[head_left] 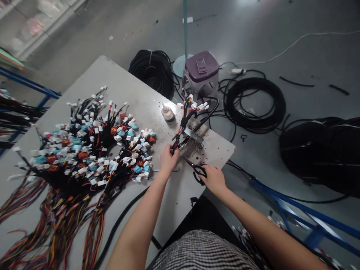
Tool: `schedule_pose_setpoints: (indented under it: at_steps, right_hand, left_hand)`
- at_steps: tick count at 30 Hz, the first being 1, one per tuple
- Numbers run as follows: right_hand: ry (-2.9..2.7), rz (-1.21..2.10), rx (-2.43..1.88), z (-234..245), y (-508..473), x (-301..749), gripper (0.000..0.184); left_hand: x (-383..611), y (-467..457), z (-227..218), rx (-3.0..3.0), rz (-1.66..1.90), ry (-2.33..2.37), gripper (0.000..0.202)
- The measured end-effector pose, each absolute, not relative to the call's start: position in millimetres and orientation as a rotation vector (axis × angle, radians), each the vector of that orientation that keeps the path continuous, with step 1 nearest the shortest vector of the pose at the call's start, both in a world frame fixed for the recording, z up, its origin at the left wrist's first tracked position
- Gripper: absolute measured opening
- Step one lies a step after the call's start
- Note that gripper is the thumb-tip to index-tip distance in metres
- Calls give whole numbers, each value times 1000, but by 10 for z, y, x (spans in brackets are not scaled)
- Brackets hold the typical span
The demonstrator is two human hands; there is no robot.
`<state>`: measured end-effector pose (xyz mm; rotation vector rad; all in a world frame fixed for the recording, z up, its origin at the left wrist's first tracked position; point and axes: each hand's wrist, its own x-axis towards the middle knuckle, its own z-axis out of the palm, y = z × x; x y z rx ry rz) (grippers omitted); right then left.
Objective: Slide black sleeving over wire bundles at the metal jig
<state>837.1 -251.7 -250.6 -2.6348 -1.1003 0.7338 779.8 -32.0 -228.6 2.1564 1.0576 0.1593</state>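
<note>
My left hand [169, 157] is closed around a wire harness [182, 123], whose white connectors fan out at its far end above the table. Black-handled scissors [198, 169] are in my right hand [215, 180], near the table's right corner. The blades point toward my left hand, and a small gap seems to separate them from the harness. A flat metal piece [194, 135] lies just beyond the hands, beside black tubing. Small dark scraps are scattered around it.
Many bundled harnesses [92, 150] with white, blue and red connectors cover the left of the table [97, 75]. A small bottle [168, 113] stands at the back edge. On the floor are a purple-topped stool [201, 66] and coils of black tubing [254, 105].
</note>
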Motion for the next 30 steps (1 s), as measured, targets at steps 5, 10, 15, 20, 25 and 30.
schedule_pose_setpoints:
  at_steps: [5,10,15,20,25,30]
  right_hand:
    - [-1083,761,-2786,-2338,-2655,8263,35]
    - [-728,1266,-2527,-2261,-2606,8340,47]
    - [-235,1740,-1517,-2351,-2347,8536,72]
    - [-213,1708,-1413,-2390,-1951,8608,68]
    - [-181,1717,-1489,-2290,-1701,8695,51]
    - [-378,1704,-1951,-2328,-1927,8707,45]
  left_hand:
    - [7766,-336,-2241,2163,154,1199,23]
    - [7754,-293,-2286,1992,196,1202,15]
    - [7734,-223,-2321,1737,191,1139,16]
    - [7709,-249,-2243,1775,313,1118,17]
    - [7692,-264,-2241,1788,308,1078,13]
    - [7701,-239,-2251,1855,275,1083,18]
